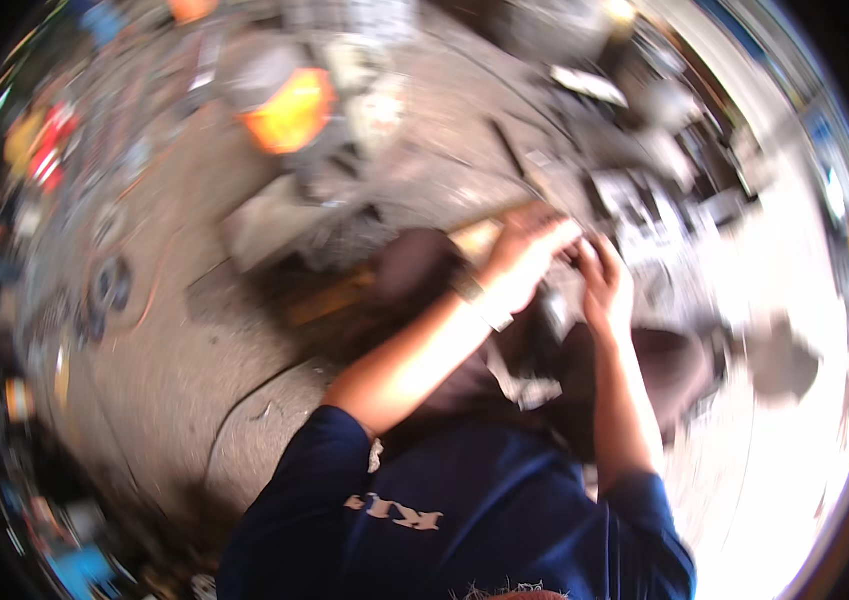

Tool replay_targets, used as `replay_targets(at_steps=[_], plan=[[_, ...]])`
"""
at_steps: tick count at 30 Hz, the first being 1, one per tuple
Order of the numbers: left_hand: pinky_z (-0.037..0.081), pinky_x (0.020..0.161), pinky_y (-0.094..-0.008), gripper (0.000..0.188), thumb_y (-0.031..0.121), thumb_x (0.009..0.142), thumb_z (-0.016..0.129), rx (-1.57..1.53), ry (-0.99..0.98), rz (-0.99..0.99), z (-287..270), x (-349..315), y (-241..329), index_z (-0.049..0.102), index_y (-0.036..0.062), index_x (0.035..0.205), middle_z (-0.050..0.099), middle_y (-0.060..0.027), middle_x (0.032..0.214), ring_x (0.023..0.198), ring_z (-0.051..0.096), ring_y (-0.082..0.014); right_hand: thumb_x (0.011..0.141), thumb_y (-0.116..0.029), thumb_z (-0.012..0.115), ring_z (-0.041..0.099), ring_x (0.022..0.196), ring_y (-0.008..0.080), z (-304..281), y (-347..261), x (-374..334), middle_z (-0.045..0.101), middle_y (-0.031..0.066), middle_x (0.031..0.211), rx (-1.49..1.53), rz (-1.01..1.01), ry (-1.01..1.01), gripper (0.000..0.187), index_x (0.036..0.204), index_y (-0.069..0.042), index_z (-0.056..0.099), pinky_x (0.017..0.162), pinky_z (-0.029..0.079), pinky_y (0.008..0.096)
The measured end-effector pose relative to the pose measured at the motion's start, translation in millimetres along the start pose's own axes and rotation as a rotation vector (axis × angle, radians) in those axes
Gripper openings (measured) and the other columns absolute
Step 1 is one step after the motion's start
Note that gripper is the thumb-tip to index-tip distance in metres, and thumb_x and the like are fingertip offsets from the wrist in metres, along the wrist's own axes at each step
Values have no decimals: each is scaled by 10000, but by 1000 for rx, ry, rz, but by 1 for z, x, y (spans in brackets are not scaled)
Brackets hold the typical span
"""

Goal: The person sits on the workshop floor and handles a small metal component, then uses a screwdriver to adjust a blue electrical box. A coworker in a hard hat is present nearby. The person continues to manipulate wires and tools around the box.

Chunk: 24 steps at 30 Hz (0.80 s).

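My left hand point(529, 255), with a watch point(479, 300) on its wrist, reaches in front of my knees with its fingers bent together. Close on its right is my right hand point(604, 285), fingers and thumb curled inward. The fingertips of both hands meet around something small and dark, too blurred and covered to make out. Under the left hand, a yellowish wooden piece point(474, 238) shows past my knee. A long dark bar point(507, 148) lies on the ground just beyond the hands.
Grey metal parts point(644, 215) crowd the ground at the right. A blurred orange and grey shape point(289, 110) stands ahead at the left, near a pale block point(279, 225). A dark cable point(244, 400) crosses the floor point(174, 350), and mixed clutter lines the far left.
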<state>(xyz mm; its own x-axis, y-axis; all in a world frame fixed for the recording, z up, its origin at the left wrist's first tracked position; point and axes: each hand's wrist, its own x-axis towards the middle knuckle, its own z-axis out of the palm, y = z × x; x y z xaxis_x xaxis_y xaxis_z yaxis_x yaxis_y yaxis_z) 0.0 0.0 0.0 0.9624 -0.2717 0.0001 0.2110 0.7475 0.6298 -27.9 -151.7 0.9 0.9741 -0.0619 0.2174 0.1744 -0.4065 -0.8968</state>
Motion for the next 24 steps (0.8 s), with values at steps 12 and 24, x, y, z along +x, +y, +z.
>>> replay_targets(at_steps=[12,24], plan=[[515,730,-230,82,58,972,643,239,-152,-28,49,1,-43,678,18,1034,712,-27,926,772,633,-77,1033,-151,589,625,918,100,-46,3,-42,709,72,961,150,75,251,230,1189,5,654,839,514,280],[495,714,-219,100,85,972,655,354,-221,-57,53,1,-69,698,22,1038,711,-12,929,780,612,-62,971,-134,674,668,823,119,-54,30,-63,725,88,898,52,60,431,185,1102,-5,694,744,538,289]])
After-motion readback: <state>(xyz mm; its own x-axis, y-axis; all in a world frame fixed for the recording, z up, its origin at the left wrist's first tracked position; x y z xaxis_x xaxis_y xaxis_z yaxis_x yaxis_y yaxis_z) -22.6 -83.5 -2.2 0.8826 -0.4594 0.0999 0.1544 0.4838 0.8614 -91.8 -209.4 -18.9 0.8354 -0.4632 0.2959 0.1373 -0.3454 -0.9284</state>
